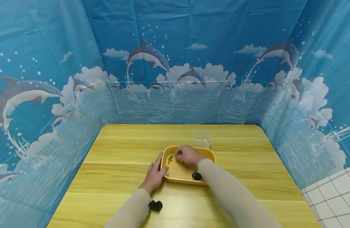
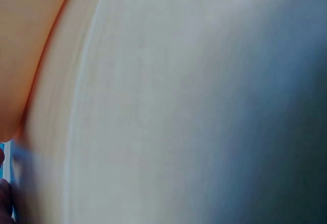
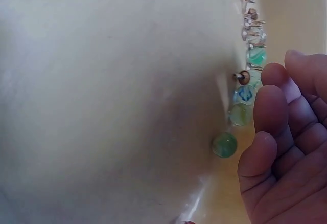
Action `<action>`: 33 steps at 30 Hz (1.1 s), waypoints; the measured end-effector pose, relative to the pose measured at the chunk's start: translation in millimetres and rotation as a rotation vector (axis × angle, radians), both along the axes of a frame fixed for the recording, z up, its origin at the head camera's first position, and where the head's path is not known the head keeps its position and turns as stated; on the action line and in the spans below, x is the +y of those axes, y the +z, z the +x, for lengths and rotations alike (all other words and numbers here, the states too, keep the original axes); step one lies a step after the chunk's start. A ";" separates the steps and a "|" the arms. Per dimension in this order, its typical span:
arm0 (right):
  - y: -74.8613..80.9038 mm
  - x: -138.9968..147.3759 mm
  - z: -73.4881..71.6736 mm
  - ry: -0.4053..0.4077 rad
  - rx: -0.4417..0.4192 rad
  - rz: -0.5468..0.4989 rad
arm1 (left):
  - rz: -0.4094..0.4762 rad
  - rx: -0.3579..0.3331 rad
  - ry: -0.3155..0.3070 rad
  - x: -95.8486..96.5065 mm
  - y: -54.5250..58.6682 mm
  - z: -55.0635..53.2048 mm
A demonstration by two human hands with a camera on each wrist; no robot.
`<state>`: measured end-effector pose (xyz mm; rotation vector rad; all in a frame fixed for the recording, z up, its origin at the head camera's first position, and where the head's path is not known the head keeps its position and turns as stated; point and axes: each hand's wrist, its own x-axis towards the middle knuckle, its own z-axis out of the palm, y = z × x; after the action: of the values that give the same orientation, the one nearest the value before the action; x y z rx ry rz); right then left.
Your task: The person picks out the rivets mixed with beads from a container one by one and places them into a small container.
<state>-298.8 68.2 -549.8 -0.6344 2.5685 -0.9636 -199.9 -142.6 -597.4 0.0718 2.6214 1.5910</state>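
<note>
A yellow tray stands on the table. My left hand rests against its left side, fingers fairly straight along the outside and thumb at the rim. Over the tray's inside, my right hand has curled fingers, thumb close to the index fingertip; I cannot tell whether something is between them. Right beside those fingertips lie several glass marbles, green, yellowish and blue-swirled. Mixed in with them are small copper-coloured tacks with round heads. The left wrist view shows mostly blurred pale surfaces.
A clear plastic box stands just behind the tray. The wood-grain table extends around both. Dolphin-printed blue curtains hang along the back and sides. Each wrist carries a small black camera.
</note>
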 end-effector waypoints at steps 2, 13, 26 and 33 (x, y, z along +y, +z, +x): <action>0.3 1.0 -0.9 -0.006 -0.008 -0.005 | 0.002 -0.002 -0.004 -0.1 0.7 0.3; 8.0 4.1 -0.2 -0.015 -0.014 -0.033 | -0.035 0.039 -0.078 -2.1 6.2 -1.2; 13.2 16.8 -2.1 -0.023 0.014 -0.067 | -0.035 0.018 -0.063 -0.1 -1.6 -0.1; 24.1 24.7 -2.3 -0.052 0.018 -0.046 | -0.050 -0.019 -0.050 0.0 0.4 0.4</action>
<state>-301.1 92.9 -525.7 -0.5936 2.5974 -1.0407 -199.5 -142.6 -597.0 0.1184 2.6216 1.5020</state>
